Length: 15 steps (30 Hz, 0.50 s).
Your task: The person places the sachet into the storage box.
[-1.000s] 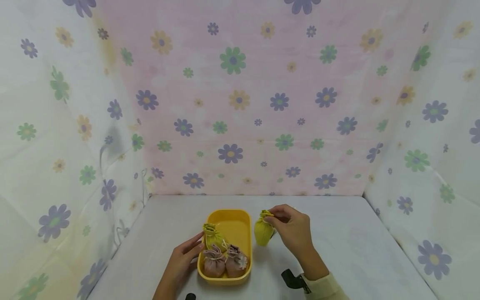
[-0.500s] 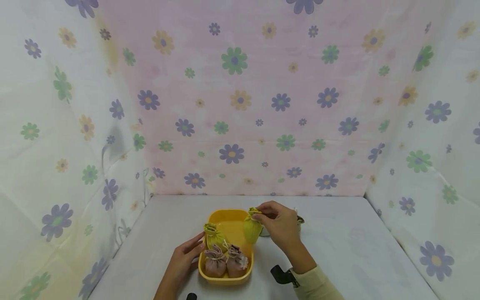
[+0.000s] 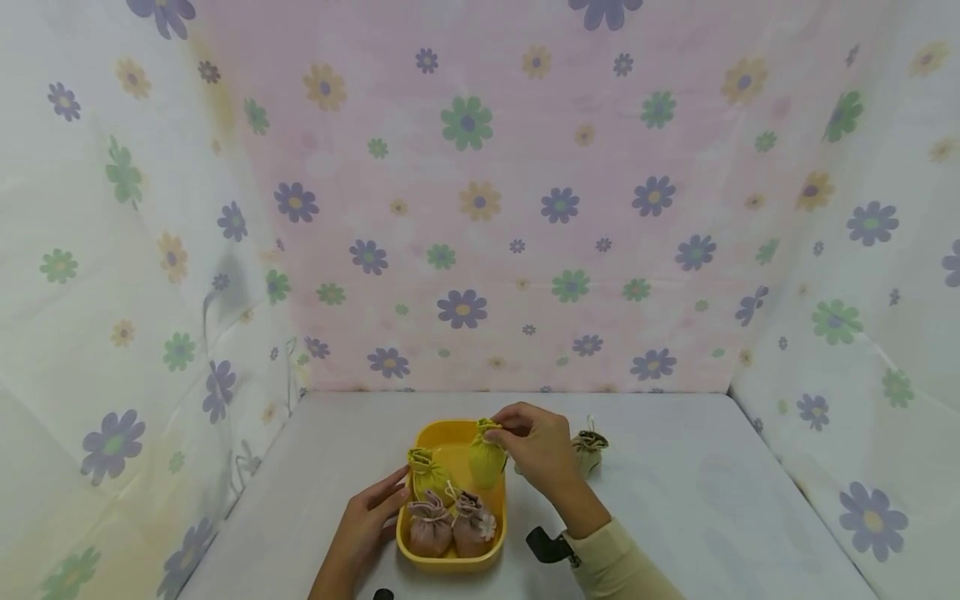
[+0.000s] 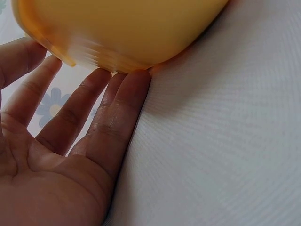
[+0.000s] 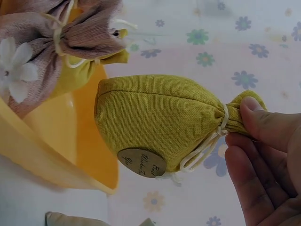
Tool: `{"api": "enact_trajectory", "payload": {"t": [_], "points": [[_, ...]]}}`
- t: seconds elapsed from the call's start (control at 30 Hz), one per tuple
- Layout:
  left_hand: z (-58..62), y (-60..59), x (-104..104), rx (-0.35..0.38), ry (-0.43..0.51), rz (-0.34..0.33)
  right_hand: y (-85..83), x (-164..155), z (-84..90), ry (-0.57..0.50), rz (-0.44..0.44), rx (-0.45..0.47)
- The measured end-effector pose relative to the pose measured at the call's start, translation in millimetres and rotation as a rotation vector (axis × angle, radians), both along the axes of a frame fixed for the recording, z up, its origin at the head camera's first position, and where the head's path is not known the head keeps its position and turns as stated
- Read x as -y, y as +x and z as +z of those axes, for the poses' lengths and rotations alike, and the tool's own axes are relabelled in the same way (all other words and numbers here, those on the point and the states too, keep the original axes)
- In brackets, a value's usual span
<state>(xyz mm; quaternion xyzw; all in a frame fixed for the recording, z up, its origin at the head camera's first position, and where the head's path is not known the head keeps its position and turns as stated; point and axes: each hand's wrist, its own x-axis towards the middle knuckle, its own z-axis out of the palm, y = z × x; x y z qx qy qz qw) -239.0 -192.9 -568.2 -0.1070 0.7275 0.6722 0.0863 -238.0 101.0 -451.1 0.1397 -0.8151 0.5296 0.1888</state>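
My right hand (image 3: 540, 450) pinches the gathered neck of a yellow-green drawstring pouch (image 3: 486, 463). In the right wrist view this pouch (image 5: 155, 122) carries a round brown tag with writing, and a cream cord ties its neck. It hangs over the right side of a yellow plastic tray (image 3: 450, 564). Inside the tray sit another yellow-green pouch (image 3: 429, 477) and two mauve pouches, one plain (image 3: 430, 533) and one with a white flower (image 3: 470, 529). My left hand (image 3: 360, 525) touches the tray's left side; its outstretched fingertips rest against the wall (image 4: 127, 37) in the left wrist view.
A khaki pouch (image 3: 588, 454) stands on the white table (image 3: 697, 500), to the right of the tray and partly behind my right hand. Flower-printed cloth (image 3: 480, 200) encloses the table at the back and sides.
My right hand has carried the yellow-green pouch leftward, from beside the tray to above its right part. This uncovers the khaki pouch. The left hand keeps its place at the tray.
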Motion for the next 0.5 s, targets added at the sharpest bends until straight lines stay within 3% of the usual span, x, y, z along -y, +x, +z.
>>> {"api": "enact_trajectory", "payload": {"t": [0.5], "points": [[-1.0,0.2,0,-0.008,-0.007,-0.008,-8.3,4,-23.4,0.103,0.026,0.059]]}}
